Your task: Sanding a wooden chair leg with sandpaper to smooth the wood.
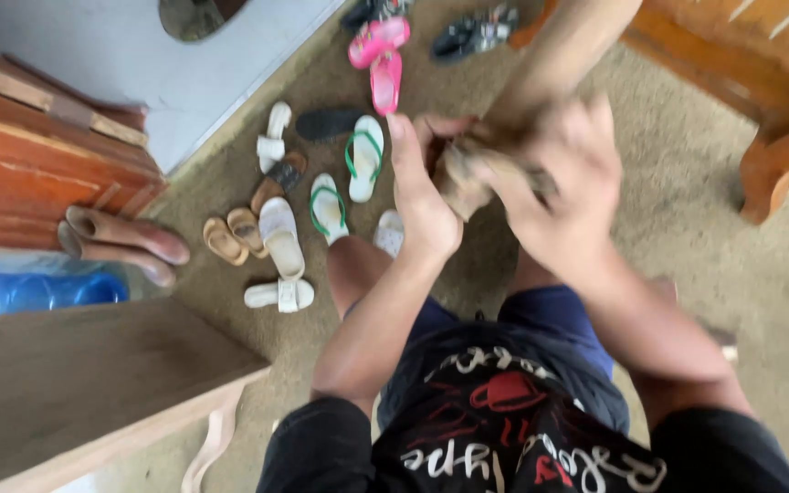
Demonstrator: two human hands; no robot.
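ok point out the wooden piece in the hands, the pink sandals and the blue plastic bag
wooden piece (570, 50), head view, on the pale shaft above the hands
pink sandals (378, 38), head view, on the upper sandal's strap
blue plastic bag (34, 290), head view, on its middle, at the left edge

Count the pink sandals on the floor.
2. Both pink sandals lie at the top of the view, side by side: one nearer the wall, the other just below it, above the green-strapped flip-flops. More may lie outside the frame.
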